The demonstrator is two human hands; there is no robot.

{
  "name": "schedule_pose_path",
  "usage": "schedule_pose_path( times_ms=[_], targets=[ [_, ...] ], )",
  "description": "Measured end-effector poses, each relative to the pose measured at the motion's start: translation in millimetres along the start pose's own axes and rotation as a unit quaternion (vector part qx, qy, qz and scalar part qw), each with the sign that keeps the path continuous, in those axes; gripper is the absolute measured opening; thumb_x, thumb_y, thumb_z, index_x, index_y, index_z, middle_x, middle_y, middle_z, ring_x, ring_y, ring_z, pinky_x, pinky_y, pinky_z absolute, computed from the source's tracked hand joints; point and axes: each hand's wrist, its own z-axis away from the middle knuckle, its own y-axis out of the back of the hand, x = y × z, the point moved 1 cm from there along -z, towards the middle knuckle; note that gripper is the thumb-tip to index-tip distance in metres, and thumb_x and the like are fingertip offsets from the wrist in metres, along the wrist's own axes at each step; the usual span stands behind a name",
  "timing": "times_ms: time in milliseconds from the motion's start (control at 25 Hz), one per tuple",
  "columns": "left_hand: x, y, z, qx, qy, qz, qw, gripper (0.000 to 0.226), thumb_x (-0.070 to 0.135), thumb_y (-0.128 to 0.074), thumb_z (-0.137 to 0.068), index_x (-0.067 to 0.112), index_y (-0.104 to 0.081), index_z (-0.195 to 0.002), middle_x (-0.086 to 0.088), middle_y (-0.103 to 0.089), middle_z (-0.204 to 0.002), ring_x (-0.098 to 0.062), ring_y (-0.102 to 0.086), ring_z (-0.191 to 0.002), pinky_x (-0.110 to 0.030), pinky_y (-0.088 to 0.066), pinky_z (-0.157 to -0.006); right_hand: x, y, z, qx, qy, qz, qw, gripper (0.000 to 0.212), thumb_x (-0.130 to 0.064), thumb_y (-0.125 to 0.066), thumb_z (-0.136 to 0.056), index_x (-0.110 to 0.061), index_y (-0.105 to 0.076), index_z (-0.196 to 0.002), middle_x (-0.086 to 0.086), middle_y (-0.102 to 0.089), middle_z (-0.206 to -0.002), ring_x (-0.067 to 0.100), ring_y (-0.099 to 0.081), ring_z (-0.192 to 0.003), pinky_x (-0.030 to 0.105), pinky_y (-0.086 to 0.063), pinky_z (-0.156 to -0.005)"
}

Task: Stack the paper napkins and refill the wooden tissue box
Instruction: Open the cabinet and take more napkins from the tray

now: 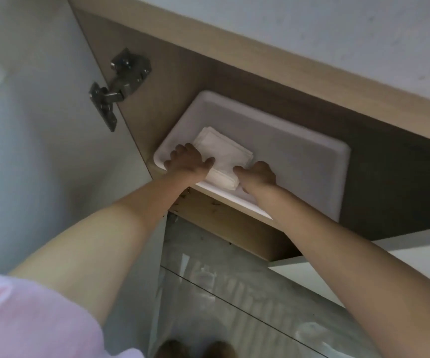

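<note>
Both hands reach into the cupboard: the left hand (186, 158) and right hand (259, 173) grip the napkin stack (223, 157) with closed fingers on the white tray (299, 161).

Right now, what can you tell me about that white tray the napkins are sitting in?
The white tray is a shallow rectangle with rounded corners and a low raised rim, matte, plastic by its look. It lies flat on the cabinet's wooden shelf, its near edge at the shelf's front. A stack of folded white napkins rests in its left part; the rest is bare. The left hand and right hand reach over the rim, flanking and touching the stack.
</note>
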Motion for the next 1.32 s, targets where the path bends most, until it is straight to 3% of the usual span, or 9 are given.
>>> schedule_pose_path(
  times_ms=[80, 240, 440, 640, 760, 880, 1000, 1160, 1320],
  targets=[
    [3, -2, -7, -0.001, 0.017, 0.039, 0.999, 0.067, 0.047, -0.043, -0.091, 0.000, -0.028, -0.137, -0.020, -0.033, -0.143, -0.035, -0.033, -0.131, -0.043, -0.031, -0.105, -2, -2, -4, -0.023, -0.012, -0.050, 0.998, 0.049, -0.026, -0.056, -0.090, 0.003, -0.046, -0.129, 0.020, -0.055, -0.131, 0.031, -0.059, -0.111, 0.035, -0.053, -0.088],
    [2, -1, -16, -0.046, 0.036, 0.096, 0.994, 0.069, 0.041, -0.053, -0.088, 0.002, -0.025, -0.137, -0.018, -0.036, -0.143, -0.035, -0.036, -0.130, -0.041, -0.034, -0.106, -4, -6, -1, -0.036, -0.050, -0.136, 0.989, 0.044, -0.013, -0.061, -0.087, 0.001, -0.048, -0.126, 0.017, -0.056, -0.127, 0.016, -0.052, -0.062, 0.019, -0.047, -0.045],
    [1, 9, -12, -0.078, 0.025, 0.226, 0.971, 0.058, 0.027, -0.057, -0.087, 0.004, -0.034, -0.135, -0.015, -0.048, -0.130, -0.029, -0.050, -0.115, -0.031, -0.043, -0.090, -3, 0, 5, -0.018, -0.102, -0.301, 0.948, 0.045, -0.005, -0.062, -0.083, 0.002, -0.046, -0.124, 0.019, -0.057, -0.118, 0.024, -0.054, -0.095, 0.031, -0.050, -0.085],
    [4, 22, 24, -0.131, 0.072, 0.355, 0.923, 0.037, 0.019, -0.055, -0.089, 0.005, -0.048, -0.123, -0.008, -0.048, -0.101, -0.020, -0.046, -0.093, -0.026, -0.040, -0.079, -2, 15, 34, -0.053, -0.125, -0.339, 0.931, 0.039, -0.007, -0.057, -0.087, 0.000, -0.049, -0.124, 0.011, -0.055, -0.120, 0.022, -0.049, -0.101, 0.022, -0.046, -0.079],
    [-1, 26, 47, -0.135, 0.106, 0.396, 0.902, 0.017, 0.021, -0.054, -0.089, 0.011, -0.049, -0.102, -0.003, -0.048, -0.087, -0.017, -0.045, -0.089, -0.025, -0.038, -0.078, -1, 24, 55, -0.071, -0.124, -0.388, 0.911, 0.022, -0.003, -0.056, -0.085, -0.002, -0.056, -0.106, 0.013, -0.055, -0.107, 0.027, -0.052, -0.098, 0.034, -0.045, -0.087],
    [-7, 31, 73, -0.145, 0.149, 0.463, 0.862, 0.023, 0.032, -0.054, -0.088, 0.016, -0.048, -0.104, -0.002, -0.052, -0.102, -0.017, -0.050, -0.100, -0.027, -0.040, -0.084, 2, 32, 79, -0.082, -0.113, -0.411, 0.901, 0.013, -0.002, -0.054, -0.084, -0.006, -0.058, -0.096, 0.012, -0.056, -0.097, 0.027, -0.054, -0.094, 0.030, -0.041, -0.081],
    [-13, 37, 102, -0.219, 0.158, 0.571, 0.775, 0.042, 0.045, -0.055, -0.085, 0.021, -0.048, -0.119, 0.000, -0.059, -0.111, -0.017, -0.059, -0.100, -0.032, -0.048, -0.082, 5, 43, 109, -0.109, -0.110, -0.471, 0.869, 0.015, 0.002, -0.048, -0.088, -0.009, -0.057, -0.083, 0.006, -0.059, -0.078, 0.018, -0.058, -0.073, 0.021, -0.049, -0.062],
    [-14, 50, 137, -0.289, 0.144, 0.640, 0.697, 0.044, 0.048, -0.054, -0.085, 0.021, -0.053, -0.119, 0.000, -0.067, -0.102, -0.016, -0.068, -0.088, -0.030, -0.060, -0.067, 10, 60, 144, -0.137, -0.078, -0.477, 0.865, 0.020, 0.005, -0.044, -0.089, -0.010, -0.057, -0.088, 0.004, -0.061, -0.079, 0.016, -0.059, -0.076, 0.017, -0.053, -0.058],
    [-15, 69, 167, -0.298, 0.118, 0.645, 0.694, 0.023, 0.037, -0.053, -0.089, 0.020, -0.058, -0.103, 0.000, -0.070, -0.096, -0.015, -0.070, -0.082, -0.030, -0.061, -0.065, 13, 74, 175, -0.156, -0.039, -0.432, 0.887, 0.034, 0.009, -0.042, -0.088, -0.006, -0.055, -0.116, 0.010, -0.062, -0.103, 0.022, -0.059, -0.095, 0.023, -0.052, -0.074]
  ],
)
